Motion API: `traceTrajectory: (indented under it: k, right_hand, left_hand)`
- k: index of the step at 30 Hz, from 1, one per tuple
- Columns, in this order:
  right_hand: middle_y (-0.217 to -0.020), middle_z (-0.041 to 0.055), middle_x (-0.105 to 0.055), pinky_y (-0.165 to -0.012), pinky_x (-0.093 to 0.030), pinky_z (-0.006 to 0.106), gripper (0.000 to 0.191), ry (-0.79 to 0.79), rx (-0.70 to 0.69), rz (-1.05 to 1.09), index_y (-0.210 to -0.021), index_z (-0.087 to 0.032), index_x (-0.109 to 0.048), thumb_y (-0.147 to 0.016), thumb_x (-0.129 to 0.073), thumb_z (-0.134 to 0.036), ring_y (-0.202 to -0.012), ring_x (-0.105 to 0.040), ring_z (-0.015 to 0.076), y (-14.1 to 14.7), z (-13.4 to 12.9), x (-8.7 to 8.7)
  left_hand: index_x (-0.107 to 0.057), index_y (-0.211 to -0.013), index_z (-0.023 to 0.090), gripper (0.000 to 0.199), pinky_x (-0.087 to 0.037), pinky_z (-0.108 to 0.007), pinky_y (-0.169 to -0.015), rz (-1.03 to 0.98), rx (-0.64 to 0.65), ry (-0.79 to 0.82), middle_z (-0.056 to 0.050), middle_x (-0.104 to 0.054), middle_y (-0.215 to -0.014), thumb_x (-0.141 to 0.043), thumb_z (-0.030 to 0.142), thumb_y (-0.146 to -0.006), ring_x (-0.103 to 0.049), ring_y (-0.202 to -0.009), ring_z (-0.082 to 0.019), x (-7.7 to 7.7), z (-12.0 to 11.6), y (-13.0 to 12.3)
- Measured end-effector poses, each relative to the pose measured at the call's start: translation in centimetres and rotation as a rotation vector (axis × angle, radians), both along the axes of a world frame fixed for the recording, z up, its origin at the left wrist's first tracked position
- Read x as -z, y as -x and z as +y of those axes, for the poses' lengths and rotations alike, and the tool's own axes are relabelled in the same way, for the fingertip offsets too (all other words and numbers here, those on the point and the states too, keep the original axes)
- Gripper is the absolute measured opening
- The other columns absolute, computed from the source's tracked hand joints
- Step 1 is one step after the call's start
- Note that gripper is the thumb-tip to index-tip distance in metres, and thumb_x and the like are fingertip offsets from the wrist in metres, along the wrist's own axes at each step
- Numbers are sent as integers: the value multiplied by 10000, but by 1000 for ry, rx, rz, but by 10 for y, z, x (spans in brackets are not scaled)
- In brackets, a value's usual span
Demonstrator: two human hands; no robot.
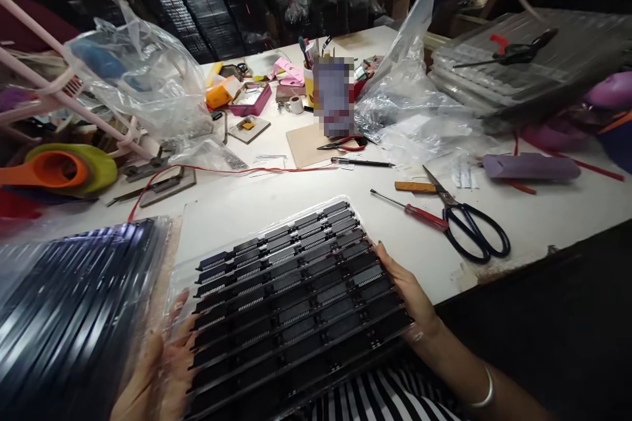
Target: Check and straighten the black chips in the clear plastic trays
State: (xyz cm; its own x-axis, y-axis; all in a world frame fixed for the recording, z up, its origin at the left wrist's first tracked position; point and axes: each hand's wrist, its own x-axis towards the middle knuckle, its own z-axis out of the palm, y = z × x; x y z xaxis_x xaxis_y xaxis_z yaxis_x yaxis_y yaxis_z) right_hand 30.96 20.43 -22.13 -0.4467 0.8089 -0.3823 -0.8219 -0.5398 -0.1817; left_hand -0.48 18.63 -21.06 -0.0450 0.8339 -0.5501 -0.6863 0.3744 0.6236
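Between my two hands is a see-through plastic tray [348, 199] filled with rows of black parts [301, 302] that have fine pale teeth along their edges. My left hand [160, 358] grips the tray's left edge, its fingers partly seen through the plastic. On the opposite edge, my right hand [407, 286] is closed with the thumb along the side and the other fingers hidden beneath. The tray tilts at the table's near edge, over my striped clothing. Left of it lies a stack of long black strips [64, 302] in see-through plastic, close to my left hand.
Scissors [469, 223], a red-handled screwdriver [419, 214] and a purple case [530, 166] lie on the white table [237, 194] at right. Behind are pliers [345, 143], a pen [365, 162], crumpled plastic bags [143, 72] and stacked plastic trays [533, 59]. An orange tape dispenser [54, 170] stands left.
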Motion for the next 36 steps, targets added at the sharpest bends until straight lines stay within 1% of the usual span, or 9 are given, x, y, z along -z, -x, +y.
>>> traceTrajectory:
  k: [6, 11, 17, 20, 22, 26, 30, 34, 36]
  right_hand:
    - [-978, 81, -729, -920, -488, 375, 420, 17, -46, -41, -1098, -151, -656, -942, -400, -446, -928, -681, 199, -1, 1, -9]
    - [-977, 74, -732, -943, -479, 390, 394, 32, -57, -84, -1065, -164, -676, -935, -422, -436, -952, -675, 204, -8, 0, -8]
    - [-964, 69, -737, -944, -483, 416, 350, 23, -55, -105, -1087, -185, -670, -919, -451, -401, -983, -667, 224, -16, 2, -5]
    - [-977, 79, -734, -958, -468, 451, 317, 1, -33, -124, -1057, -190, -682, -873, -523, -394, -1008, -656, 251, -20, 5, -6]
    - [-974, 81, -735, -966, -455, 472, 298, -3, 27, -129, -994, -202, -701, -852, -543, -411, -1012, -652, 260, -23, 6, -7]
    - [-895, 64, -743, -967, -459, 460, 339, 41, 125, -103, -887, -223, -724, -899, -452, -425, -917, -681, 231, -25, 3, -4]
    - [-827, 42, -744, -944, -487, 412, 380, 107, 106, -92, -882, -231, -728, -952, -374, -349, -831, -697, 191, -21, -1, 0]
    - [-860, 21, -747, -941, -496, 380, 294, 140, 86, -111, -1010, -248, -710, -945, -424, -259, -863, -693, 173, -16, -2, 2]
    - [-921, 20, -743, -943, -496, 379, 276, 133, 84, -105, -1068, -254, -692, -937, -449, -260, -885, -689, 173, -16, -2, 2]
  left_hand:
    - [-393, -1383, 355, 513, -382, -435, -1061, 81, -89, 13, 8, -630, -1234, -485, 397, -880, -443, -1273, -258, -9, 3, -16]
    - [-407, -1383, 271, 478, -409, -421, -1032, 70, -149, -6, -56, -644, -1210, -447, 304, -909, -530, -1194, -249, -15, 4, -31]
    - [-409, -1386, 230, 472, -431, -450, -1003, 84, -148, -49, -114, -632, -1216, -442, 264, -917, -579, -1132, -267, -8, 3, -30]
    - [-354, -1417, 219, 498, -387, -485, -1031, -4, -93, -95, -138, -602, -1256, -414, 252, -924, -534, -1188, -279, -1, 2, -26]
    - [-290, -1444, 189, 541, -332, -517, -1057, -107, -73, -155, -163, -551, -1312, -389, 308, -926, -451, -1264, -295, 3, 1, -25]
    - [-163, -1468, 93, 702, -228, -533, -1095, -212, -78, -268, -205, -407, -1425, -354, 456, -898, -256, -1375, -290, 9, -4, -24]
    - [-194, -1465, 134, 724, -264, -515, -1084, -155, -64, -315, -170, -354, -1469, -390, 500, -871, -278, -1372, -281, 5, -8, -22]
    - [-295, -1440, 230, 584, -397, -515, -1001, -17, -2, -252, -138, -489, -1382, -435, 306, -878, -496, -1231, -282, -3, -7, -18]
    - [-318, -1428, 289, 560, -436, -512, -967, -9, 16, -191, -118, -564, -1306, -442, 276, -882, -562, -1157, -275, -4, -6, -16]
